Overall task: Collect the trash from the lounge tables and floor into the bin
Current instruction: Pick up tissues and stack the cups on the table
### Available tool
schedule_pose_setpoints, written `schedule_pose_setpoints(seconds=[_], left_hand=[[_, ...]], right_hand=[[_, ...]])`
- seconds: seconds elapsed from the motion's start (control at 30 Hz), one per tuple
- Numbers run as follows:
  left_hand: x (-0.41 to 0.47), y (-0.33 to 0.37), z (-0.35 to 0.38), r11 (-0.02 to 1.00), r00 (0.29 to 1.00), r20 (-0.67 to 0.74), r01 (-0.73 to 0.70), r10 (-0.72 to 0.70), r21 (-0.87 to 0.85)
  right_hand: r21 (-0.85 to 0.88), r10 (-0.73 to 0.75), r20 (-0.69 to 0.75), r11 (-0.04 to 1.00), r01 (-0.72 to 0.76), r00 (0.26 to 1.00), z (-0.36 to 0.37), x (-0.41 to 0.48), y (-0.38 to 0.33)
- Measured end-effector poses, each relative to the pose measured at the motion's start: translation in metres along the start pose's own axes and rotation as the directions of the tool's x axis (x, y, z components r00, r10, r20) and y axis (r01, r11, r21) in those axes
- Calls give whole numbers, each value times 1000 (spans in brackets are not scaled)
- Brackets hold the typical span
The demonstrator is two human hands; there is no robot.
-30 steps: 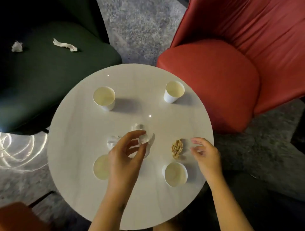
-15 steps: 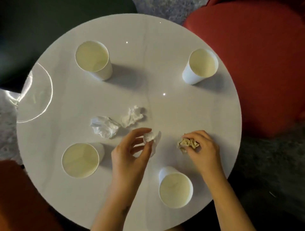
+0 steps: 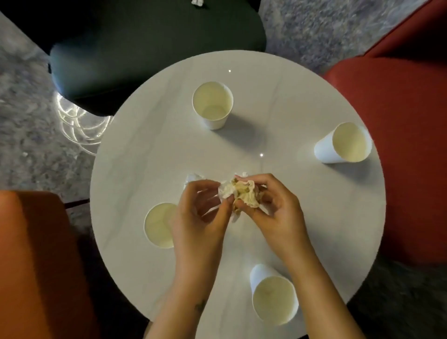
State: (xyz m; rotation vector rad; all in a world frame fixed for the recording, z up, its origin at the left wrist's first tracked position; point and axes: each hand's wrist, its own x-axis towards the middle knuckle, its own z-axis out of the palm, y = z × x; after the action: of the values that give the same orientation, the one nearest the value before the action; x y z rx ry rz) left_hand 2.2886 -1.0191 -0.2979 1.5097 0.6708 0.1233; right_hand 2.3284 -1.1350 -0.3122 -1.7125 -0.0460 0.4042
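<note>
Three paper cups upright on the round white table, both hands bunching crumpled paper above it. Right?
Wrong count: the head view shows four paper cups, not three: far cup, right cup, left cup, near cup. The rest holds: all upright on the round white table, left hand and right hand bunching crumpled paper above it.

Four cups stand on the table [image 3: 169, 150]: the far cup [image 3: 212, 104], the right cup [image 3: 343, 146] at the edge, the left cup [image 3: 158, 225] and the near cup [image 3: 274, 296]. Over the middle, the left hand [image 3: 200, 217] and the right hand [image 3: 278, 213] hold the left wad [image 3: 226, 191] against the right wad [image 3: 245, 196] (the two touch). A loose tissue [image 3: 193, 177] lies just behind the left hand. A scrap [image 3: 197, 2] lies on the far chair [image 3: 145, 48].
</note>
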Motion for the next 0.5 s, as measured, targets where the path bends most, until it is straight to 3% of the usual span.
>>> schedule_pose_setpoints(seconds=[0.13,0.23,0.33,0.5], left_hand=[[0,4,-8,1000,1000,7,23,-23,-4],[-1,8,-23,982,996,56,-80,71,173],[2,9,-49,888,979,20,-194,204,416],[-2,-5,-82,862,992,-13,-103,126,497]], right_hand=[[41,12,31,999,-13,999,14,2,-3],[-79,-2,-26,997,0,1000,20,9,-1],[-229,6,-74,973,-23,997,26,21,6],[-534,-21,44,845,41,999,45,31,23]])
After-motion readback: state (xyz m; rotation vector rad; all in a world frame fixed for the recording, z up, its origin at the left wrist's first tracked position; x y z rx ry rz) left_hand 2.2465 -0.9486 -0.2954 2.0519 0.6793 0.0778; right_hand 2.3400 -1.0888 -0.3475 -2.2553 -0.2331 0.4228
